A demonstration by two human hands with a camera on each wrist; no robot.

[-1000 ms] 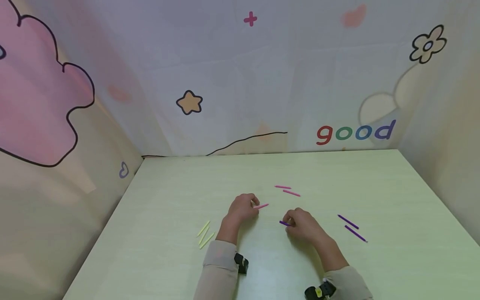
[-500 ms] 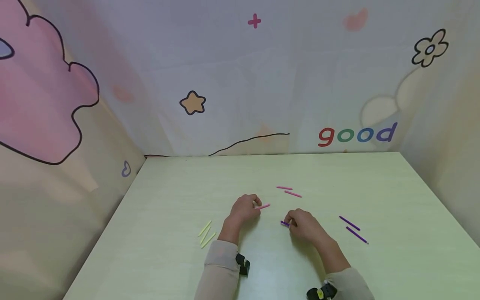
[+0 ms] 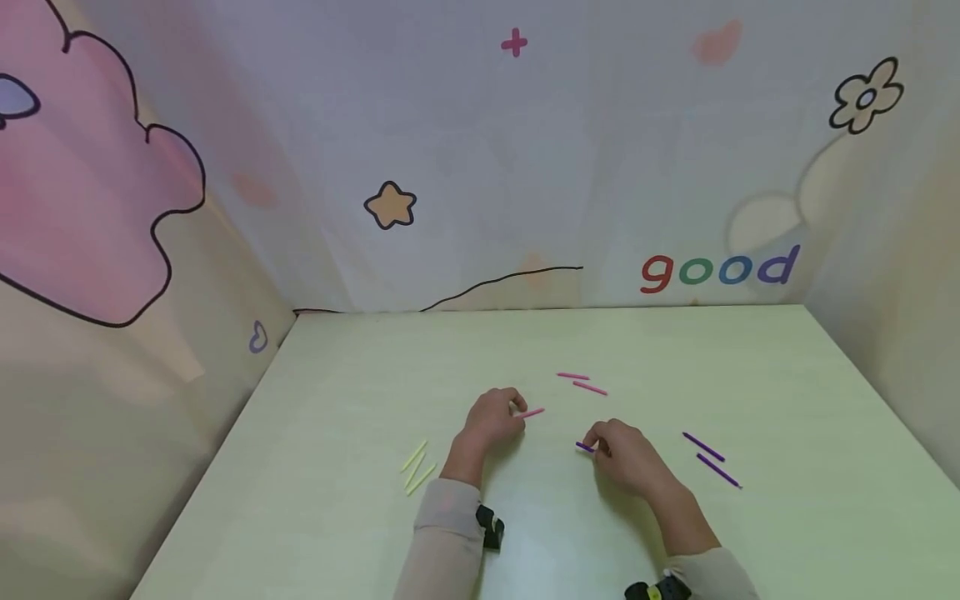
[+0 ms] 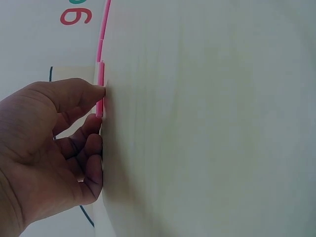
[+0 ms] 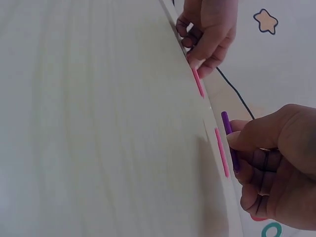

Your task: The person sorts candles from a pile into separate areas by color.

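My left hand (image 3: 495, 418) pinches a short pink stick (image 3: 531, 412) between thumb and fingers, close over the table, its far end pointing right. In the left wrist view the thumb crosses this same pink stick (image 4: 100, 74). To the right, my right hand (image 3: 628, 457) grips a purple stick (image 3: 583, 447) between thumb and fingers. The right wrist view shows the purple stick (image 5: 225, 121) along the fingertips, raised off the table. Beyond the hands lie two pink sticks (image 3: 590, 388).
Several pale yellow sticks (image 3: 420, 477) lie left of the left forearm. Two purple sticks (image 3: 718, 471) lie side by side on the right of the pale table (image 3: 337, 392). A printed cloth wall (image 3: 480, 167) rises at the table's back edge and along both sides.
My right hand has shifted a little to the right, carrying the purple stick. The left hand keeps its grip on the pink stick in about the same place. The head view has turned slightly.
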